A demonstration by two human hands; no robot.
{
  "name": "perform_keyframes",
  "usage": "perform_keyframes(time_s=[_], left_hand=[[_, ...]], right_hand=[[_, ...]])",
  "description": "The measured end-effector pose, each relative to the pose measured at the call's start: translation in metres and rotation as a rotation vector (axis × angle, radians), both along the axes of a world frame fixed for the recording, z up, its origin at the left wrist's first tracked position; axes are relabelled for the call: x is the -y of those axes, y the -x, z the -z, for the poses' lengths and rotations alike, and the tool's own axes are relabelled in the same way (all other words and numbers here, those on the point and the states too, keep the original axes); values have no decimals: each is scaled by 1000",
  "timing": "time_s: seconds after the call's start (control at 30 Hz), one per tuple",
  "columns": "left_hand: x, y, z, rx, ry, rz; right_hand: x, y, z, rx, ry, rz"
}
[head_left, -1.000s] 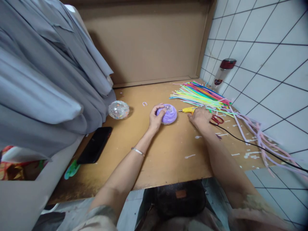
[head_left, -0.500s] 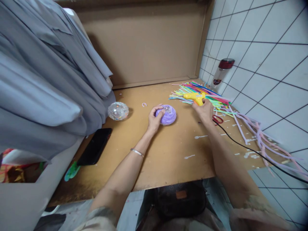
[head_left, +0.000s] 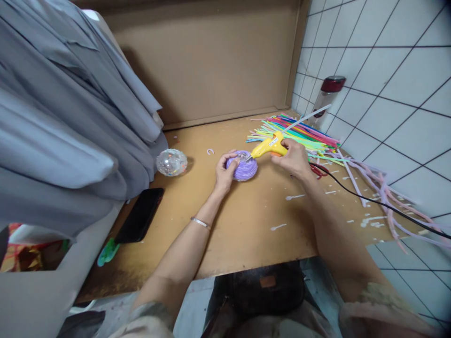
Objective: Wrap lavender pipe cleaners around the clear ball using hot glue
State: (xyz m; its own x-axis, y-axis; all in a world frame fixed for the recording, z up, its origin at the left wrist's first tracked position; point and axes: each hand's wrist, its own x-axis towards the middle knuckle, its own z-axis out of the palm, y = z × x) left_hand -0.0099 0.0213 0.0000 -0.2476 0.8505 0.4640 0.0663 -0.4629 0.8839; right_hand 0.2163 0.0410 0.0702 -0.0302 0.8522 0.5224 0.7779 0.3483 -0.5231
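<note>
My left hand (head_left: 225, 172) grips a round ball wrapped in purple pipe cleaner (head_left: 247, 169), thumb on its top and fingers round its left side. A clear patch shows at the top of the ball. My right hand (head_left: 294, 158) is closed on the handle of a yellow hot glue gun (head_left: 271, 144), tilted so that its nozzle points down-left at the top of the purple ball. Whether the tip touches the ball I cannot tell. From the gun's back sticks a pale glue stick (head_left: 310, 116).
Colourful pipe cleaners (head_left: 299, 134) lie piled at the back right, near a red-lidded bottle (head_left: 326, 96). Red scissors (head_left: 319, 171) and a black cord (head_left: 355, 197) are right of my hand. A clear faceted ball (head_left: 172, 162) and a black phone (head_left: 141, 215) lie to the left.
My right hand has brought the glue gun left and tipped its nozzle down, from above the pipe cleaners to the purple ball. My left hand keeps its hold on the ball.
</note>
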Motion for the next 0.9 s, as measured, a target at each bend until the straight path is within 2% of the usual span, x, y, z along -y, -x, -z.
perform_keyframes(time_s=[0.9], left_hand=[[1,-1,-2,88,-7,11]], right_hand=[[3,-1,-7,3,-7,-145]])
